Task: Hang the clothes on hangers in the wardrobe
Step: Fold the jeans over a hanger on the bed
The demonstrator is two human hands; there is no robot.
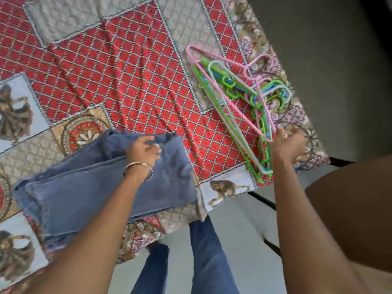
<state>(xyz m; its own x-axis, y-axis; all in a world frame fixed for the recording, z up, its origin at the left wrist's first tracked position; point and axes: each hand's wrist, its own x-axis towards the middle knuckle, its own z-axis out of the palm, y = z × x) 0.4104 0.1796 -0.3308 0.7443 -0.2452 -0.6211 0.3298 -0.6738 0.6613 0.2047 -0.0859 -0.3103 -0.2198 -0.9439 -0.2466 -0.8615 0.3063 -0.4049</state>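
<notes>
From my remote feed, head cam only: both forearms bare, no sleeves visible up to the frame edge. Left hand (144,151) has no rings I can make out; blur is heavy around the fingers. Just behind that grip, at the wrist, sit thin metal bangles (139,169), approx two or three stacked, gold-ish w/ a silvery glint on the outer edge. Right hand (289,145): wrist behind the grip is bare, no watch, no band; fingers too blurred to check for rings. Lower down, legs in blue denim trousers (203,262), mid-blue, w/ a flared cut toward the hem. Feet not clearly readable.
</notes>
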